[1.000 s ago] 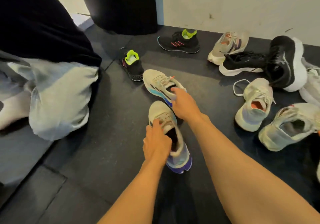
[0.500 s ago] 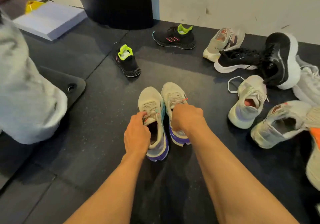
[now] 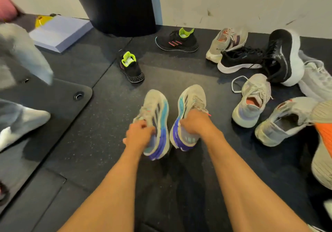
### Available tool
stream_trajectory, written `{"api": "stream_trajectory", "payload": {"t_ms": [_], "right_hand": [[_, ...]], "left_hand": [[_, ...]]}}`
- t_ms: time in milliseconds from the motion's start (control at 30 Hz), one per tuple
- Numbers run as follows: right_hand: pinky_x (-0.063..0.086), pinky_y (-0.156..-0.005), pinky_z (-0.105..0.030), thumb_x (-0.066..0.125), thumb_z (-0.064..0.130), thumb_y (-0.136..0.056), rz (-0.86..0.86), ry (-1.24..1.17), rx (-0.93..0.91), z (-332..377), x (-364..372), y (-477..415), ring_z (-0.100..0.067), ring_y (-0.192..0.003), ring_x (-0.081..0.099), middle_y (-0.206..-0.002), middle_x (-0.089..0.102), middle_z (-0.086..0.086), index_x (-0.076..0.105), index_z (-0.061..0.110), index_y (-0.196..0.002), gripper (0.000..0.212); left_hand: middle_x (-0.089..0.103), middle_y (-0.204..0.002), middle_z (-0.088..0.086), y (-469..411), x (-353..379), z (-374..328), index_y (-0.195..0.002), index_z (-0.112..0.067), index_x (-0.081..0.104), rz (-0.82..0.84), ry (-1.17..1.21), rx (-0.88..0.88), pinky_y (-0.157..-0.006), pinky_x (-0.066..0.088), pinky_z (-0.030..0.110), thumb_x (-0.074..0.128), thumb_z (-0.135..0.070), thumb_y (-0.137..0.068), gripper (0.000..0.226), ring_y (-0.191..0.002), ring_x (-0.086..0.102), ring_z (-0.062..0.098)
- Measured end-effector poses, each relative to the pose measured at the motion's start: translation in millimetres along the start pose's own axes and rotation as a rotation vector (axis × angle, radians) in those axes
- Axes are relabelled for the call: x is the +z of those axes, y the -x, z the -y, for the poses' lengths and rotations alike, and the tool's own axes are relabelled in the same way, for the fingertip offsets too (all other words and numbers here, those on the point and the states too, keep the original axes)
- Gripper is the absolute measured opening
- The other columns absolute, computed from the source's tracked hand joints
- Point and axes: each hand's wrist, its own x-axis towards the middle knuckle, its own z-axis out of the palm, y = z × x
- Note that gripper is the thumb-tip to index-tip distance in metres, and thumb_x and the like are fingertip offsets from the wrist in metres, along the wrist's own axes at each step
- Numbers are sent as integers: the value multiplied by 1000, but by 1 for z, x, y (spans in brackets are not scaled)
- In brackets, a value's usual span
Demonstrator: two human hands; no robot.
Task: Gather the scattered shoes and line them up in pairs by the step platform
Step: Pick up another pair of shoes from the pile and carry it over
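My left hand [image 3: 139, 135] grips the left beige shoe [image 3: 158, 113] with the teal and purple sole at its heel opening. My right hand [image 3: 195, 124] grips its mate, the right beige shoe [image 3: 190, 102], the same way. Both shoes are tilted so their soles face each other, a small gap between them, toes pointing away from me. Two black shoes with lime tongues lie apart: one [image 3: 132, 68] just beyond, one [image 3: 177, 40] near the wall. The pale lilac step platform [image 3: 61, 32] sits at the far left.
Several scattered shoes lie at the right: a beige one [image 3: 226, 42], a black pair [image 3: 240, 59] [image 3: 285, 57], pale ones [image 3: 253, 98] [image 3: 285, 120], an orange-soled one [image 3: 323, 142]. A black punching-bag base [image 3: 116, 7] stands by the wall. Another person's grey-clad legs [image 3: 21, 55] and a dark mat [image 3: 45, 102] occupy the left.
I have brought the two beige shoes together side by side, then lifted and tilted them so their soles face inward. The other person's legs shifted left.
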Motion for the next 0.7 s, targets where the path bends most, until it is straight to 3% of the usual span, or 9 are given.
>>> {"api": "stream_trajectory", "payload": {"t_ms": [100, 133, 200, 267, 400, 467, 533, 600, 700], "right_hand": [[46, -93, -35, 55, 18, -89, 3, -420, 25, -12, -25, -5, -29, -108, 58, -122, 61, -17, 59, 0, -121, 36], [46, -98, -38, 55, 16, -89, 31, -548, 23, -16, -31, -4, -28, -110, 58, -124, 61, -15, 58, 2, -123, 37], [46, -100, -43, 55, 14, -90, 68, -684, 0, -21, -35, -1, -26, -114, 57, -125, 60, -11, 57, 4, -124, 35], [48, -98, -42, 55, 13, -90, 61, -765, -33, -23, -35, 0, -25, -112, 59, -123, 62, -8, 59, 7, -121, 32], [51, -64, -22, 57, 19, -91, -47, -1037, -9, -24, -36, -3, -12, -84, 66, -100, 69, -1, 63, 16, -99, 11], [49, -53, -19, 59, 22, -89, -88, -1321, 112, -25, -39, -4, -10, -67, 68, -80, 72, 2, 65, 16, -93, 10], [51, -60, -25, 62, 25, -88, -107, -1476, 132, -30, -42, -6, -15, -72, 69, -82, 74, 0, 69, 14, -98, 17], [52, -64, -27, 67, 24, -85, -88, -1348, 19, -31, -46, -8, -17, -79, 69, -94, 74, -4, 68, 12, -104, 23], [45, -60, -28, 76, 23, -75, 26, -579, -227, -23, -52, -7, -17, -73, 59, -79, 64, -1, 63, 13, -81, 17]], "left_hand": [[62, -95, 17, -5, -33, 15, -100, 2, 66, 17, 932, -322, -80, 44, 36, 54, -6, -78, 26, -88, 58, 27], [66, -92, 12, -6, -38, 19, -95, -2, 65, 34, 1107, -378, -81, 47, 37, 49, -7, -78, 24, -84, 61, 26], [68, -87, 7, -9, -44, 12, -90, -8, 64, 34, 1179, -371, -79, 49, 36, 47, -9, -77, 22, -80, 63, 25], [65, -97, 14, -16, -40, -3, -99, -5, 64, -62, 989, -296, -79, 48, 37, 52, -8, -79, 23, -87, 61, 28], [60, -112, 26, -17, -15, -39, -105, 4, 59, -217, -6, 103, -84, 40, 38, 50, -19, -90, 29, -103, 55, 40], [63, -108, 20, -6, 1, -42, -107, -4, 53, -210, -325, 248, -85, 35, 40, 46, -23, -91, 26, -99, 56, 38], [68, -97, 13, 4, 17, -40, -111, -11, 46, -198, -614, 354, -83, 29, 41, 39, -22, -93, 23, -85, 58, 33], [70, -98, 9, 10, 29, -34, -116, -13, 42, -108, -719, 422, -87, 29, 42, 36, -20, -94, 25, -86, 60, 32], [68, -107, 3, 12, 40, -30, -121, -18, 42, 21, -739, 454, -99, 28, 48, 39, -23, -93, 29, -99, 60, 30]]}}
